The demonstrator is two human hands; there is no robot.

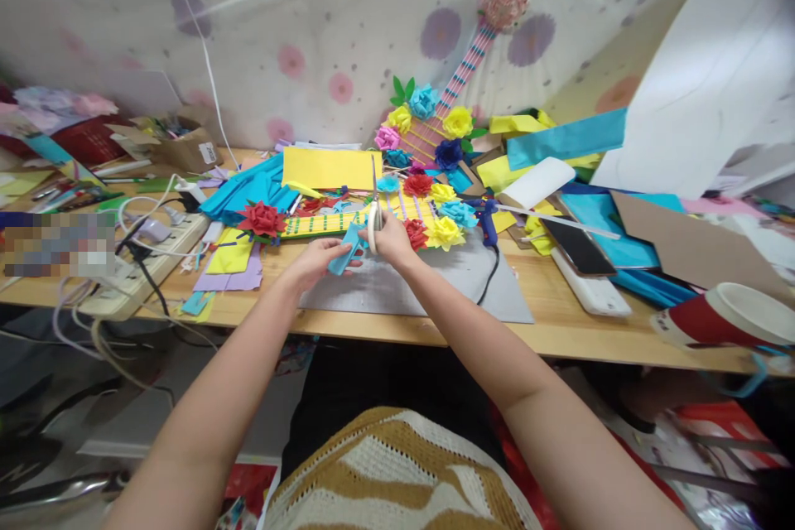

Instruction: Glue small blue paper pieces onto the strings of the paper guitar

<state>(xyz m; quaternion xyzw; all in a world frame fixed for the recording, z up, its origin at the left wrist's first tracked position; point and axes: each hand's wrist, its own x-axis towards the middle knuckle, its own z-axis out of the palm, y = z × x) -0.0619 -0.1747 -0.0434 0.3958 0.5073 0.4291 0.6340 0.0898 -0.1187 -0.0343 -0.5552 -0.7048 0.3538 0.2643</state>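
Observation:
My left hand (pixel 321 259) is closed on a folded strip of blue paper (pixel 345 251), held above the front of a grey board (pixel 360 291). Just right of it, my right hand (pixel 392 237) grips a pair of scissors (pixel 373 222) by its pale handles, the blades pointing away from me. Behind both hands lies a yellow paper guitar (pixel 323 223) decorated with flowers, among them a red paper flower (pixel 262 219) at its left end and a yellow paper flower (pixel 446 233) at its right. My right hand partly hides the guitar's body.
A blue glue gun (pixel 487 224) with a black cord stands right of the guitar. Farther right are a phone (pixel 577 248), a white power bank (pixel 590 283) and a red paper cup (pixel 714 316). A power strip (pixel 146 265) with tangled cables lies left. A pink guitar (pixel 428 137) leans behind.

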